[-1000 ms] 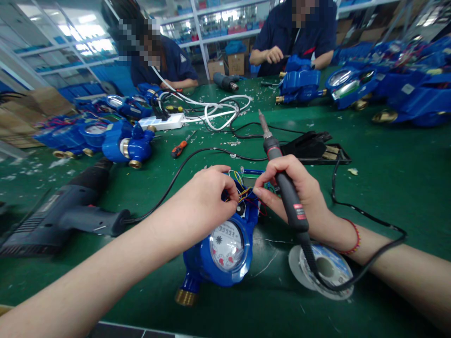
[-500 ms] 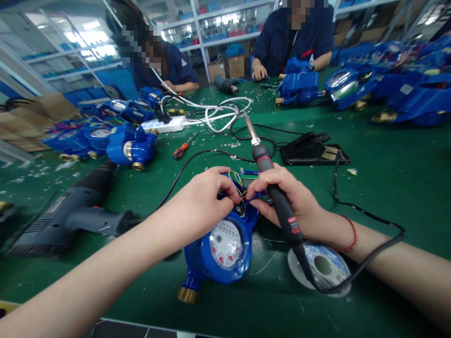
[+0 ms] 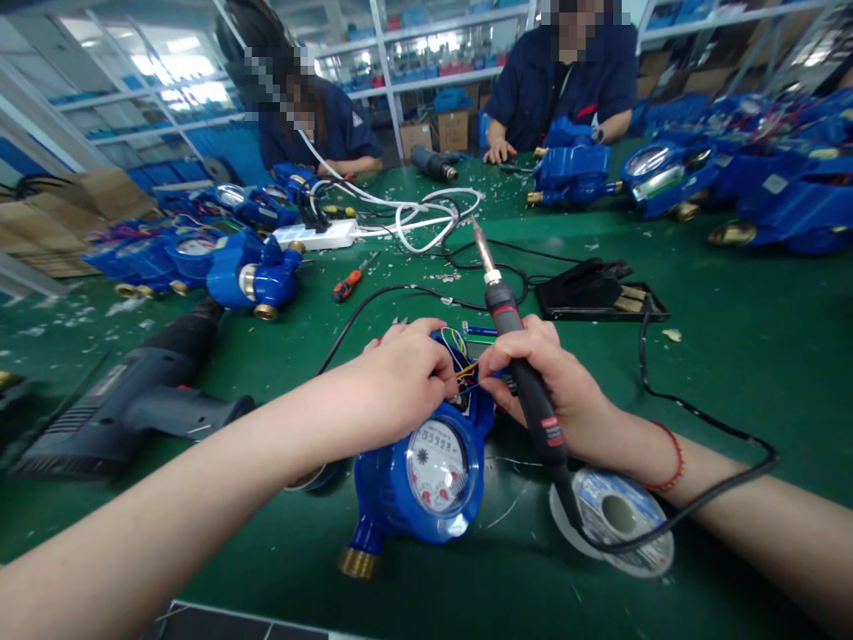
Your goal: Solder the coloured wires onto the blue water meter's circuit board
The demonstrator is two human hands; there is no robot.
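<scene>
The green table (image 3: 733,356) carries the whole job, with a heat gun (image 3: 126,413) lying at nine o'clock from the hands and heaps of other blue meters (image 3: 219,262) stacked toward ten and two o'clock, where two other people work at the far edge. At the centre, just toward six o'clock from both hands, sits the blue water meter (image 3: 426,476), dial face up, brass fitting pointing at seven o'clock. Its cover is off at the twelve o'clock end, where the coloured wires (image 3: 466,369) stand loose.

The left hand (image 3: 393,387) is closed around those wires, pinching them between thumb and fingers. The right hand (image 3: 550,382) pinches the same wires with its fingertips while the soldering iron (image 3: 516,356) is clamped in its fist, tip pointing up toward twelve o'clock, well away from the joint. A solder spool (image 3: 617,524) lies at four o'clock.

Judging by this, the wires are only being arranged; soldering and closing the housing appear to remain.
</scene>
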